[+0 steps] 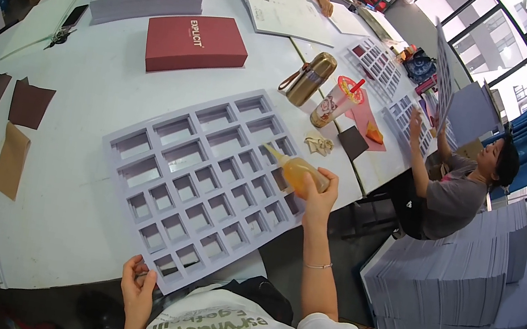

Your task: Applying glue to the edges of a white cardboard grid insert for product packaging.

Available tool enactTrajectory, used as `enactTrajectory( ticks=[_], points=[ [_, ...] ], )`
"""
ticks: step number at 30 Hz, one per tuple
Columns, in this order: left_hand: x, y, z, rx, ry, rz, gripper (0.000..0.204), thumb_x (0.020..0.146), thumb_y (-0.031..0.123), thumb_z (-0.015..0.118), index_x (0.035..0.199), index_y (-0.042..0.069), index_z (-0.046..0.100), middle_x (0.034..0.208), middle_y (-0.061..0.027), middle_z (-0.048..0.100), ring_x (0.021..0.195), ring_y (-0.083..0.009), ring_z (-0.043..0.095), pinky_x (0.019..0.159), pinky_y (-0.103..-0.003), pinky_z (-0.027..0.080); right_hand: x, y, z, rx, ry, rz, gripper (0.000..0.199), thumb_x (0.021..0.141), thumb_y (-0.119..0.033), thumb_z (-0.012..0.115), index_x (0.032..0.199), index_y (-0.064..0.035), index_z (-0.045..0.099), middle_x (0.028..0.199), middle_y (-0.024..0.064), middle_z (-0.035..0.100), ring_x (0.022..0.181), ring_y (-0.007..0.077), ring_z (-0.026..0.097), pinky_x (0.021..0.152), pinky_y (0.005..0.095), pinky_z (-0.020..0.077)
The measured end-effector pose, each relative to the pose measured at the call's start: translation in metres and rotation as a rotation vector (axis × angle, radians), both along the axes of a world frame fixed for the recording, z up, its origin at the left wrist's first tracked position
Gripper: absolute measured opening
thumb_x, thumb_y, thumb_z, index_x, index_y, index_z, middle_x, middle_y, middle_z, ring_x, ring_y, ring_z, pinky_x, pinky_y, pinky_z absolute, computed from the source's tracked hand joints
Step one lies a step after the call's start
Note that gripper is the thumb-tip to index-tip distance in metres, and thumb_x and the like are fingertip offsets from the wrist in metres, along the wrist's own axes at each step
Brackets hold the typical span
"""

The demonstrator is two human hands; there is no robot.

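The right hand (321, 192) is closed around a squeeze bottle (303, 177) with amber contents, its pointed nozzle tilted over the upper right cells of a pale grey grid tray (189, 275). The left hand (138, 281) is half curled at the tray's near left corner; I cannot tell whether it grips or merely rests there. The tray lies askew on the white counter (76, 203), its near side seeming to reach the counter's edge.

A hard squeeze could flood a cell or smear the dividers — whether the nozzle touches them I cannot tell. A push on the near corner might swing or tip the tray if it does overhang.

Just beyond the tray's right side stand a gold flask (311, 80) and a drink cup (338, 104) with a red straw; a sweep of the right arm could topple these 2 onto the work. A crumpled cloth (319, 145) and a dark card (353, 142) lie nearby, and a closed red box (194, 47) sits past the far side — limiting any shift that way. At right, a co-worker (458, 190) handles an upright panel (442, 76).
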State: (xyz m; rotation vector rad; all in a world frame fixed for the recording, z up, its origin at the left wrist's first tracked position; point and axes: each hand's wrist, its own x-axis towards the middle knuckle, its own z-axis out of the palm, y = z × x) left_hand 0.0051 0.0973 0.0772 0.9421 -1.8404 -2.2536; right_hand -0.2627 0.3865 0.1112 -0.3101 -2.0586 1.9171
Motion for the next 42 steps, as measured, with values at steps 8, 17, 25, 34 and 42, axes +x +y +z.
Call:
enactTrajectory(
  ticks=[8, 17, 25, 34, 42],
  points=[
    [-0.006, 0.000, 0.000, -0.013, 0.026, 0.026, 0.049, 0.088, 0.006, 0.060, 0.132, -0.004, 0.039, 0.104, -0.0095, 0.055, 0.073, -0.0089, 0.057, 0.061, -0.021, 0.048, 0.051, -0.065, 0.001, -0.106, -0.069, 0.198, 0.033, 0.082, -0.006, 0.068, 0.109, -0.0048, 0.049, 0.100, 0.0086, 0.057, 0.085, 0.0158, 0.060, 0.060, 0.0291, 0.0570],
    [-0.015, 0.004, -0.002, 0.040, 0.059, 0.068, 0.054, 0.089, 0.009, 0.061, 0.135, -0.003, 0.036, 0.101, -0.0081, 0.057, 0.066, -0.0031, 0.046, 0.060, -0.017, 0.040, 0.093, -0.134, 0.001, -0.034, -0.096, 0.409, 0.034, 0.080, -0.007, 0.071, 0.106, -0.0027, 0.051, 0.098, 0.0073, 0.056, 0.089, 0.0133, 0.055, 0.077, 0.0259, 0.0474],
    [-0.029, 0.020, -0.003, -0.004, 0.235, 0.228, 0.054, 0.091, 0.007, 0.057, 0.137, -0.003, 0.031, 0.103, -0.0082, 0.057, 0.081, -0.0074, 0.052, 0.069, -0.019, 0.042, 0.098, -0.161, 0.025, -0.437, -0.330, 0.607, 0.038, 0.081, -0.009, 0.071, 0.112, -0.0044, 0.049, 0.104, 0.0093, 0.056, 0.091, 0.0182, 0.059, 0.068, 0.0317, 0.0561],
    [-0.055, -0.033, -0.021, -0.133, 0.282, 0.328, 0.048, 0.095, 0.012, 0.051, 0.136, -0.003, 0.033, 0.109, -0.0086, 0.056, 0.093, -0.0112, 0.053, 0.082, -0.024, 0.043, 0.051, -0.041, 0.030, -0.394, -0.144, 0.195, 0.037, 0.086, -0.013, 0.066, 0.115, -0.0057, 0.045, 0.105, 0.0119, 0.056, 0.086, 0.0243, 0.064, 0.060, 0.0342, 0.0586],
    [-0.065, -0.055, -0.037, -0.276, 0.205, 0.347, 0.044, 0.099, 0.025, 0.048, 0.133, -0.003, 0.041, 0.107, -0.0055, 0.056, 0.089, -0.0088, 0.053, 0.078, -0.022, 0.043, 0.015, 0.021, 0.017, -0.165, -0.036, -0.011, 0.037, 0.084, -0.014, 0.068, 0.112, -0.0045, 0.047, 0.105, 0.0120, 0.056, 0.086, 0.0213, 0.064, 0.058, 0.0300, 0.0578]
  ],
)
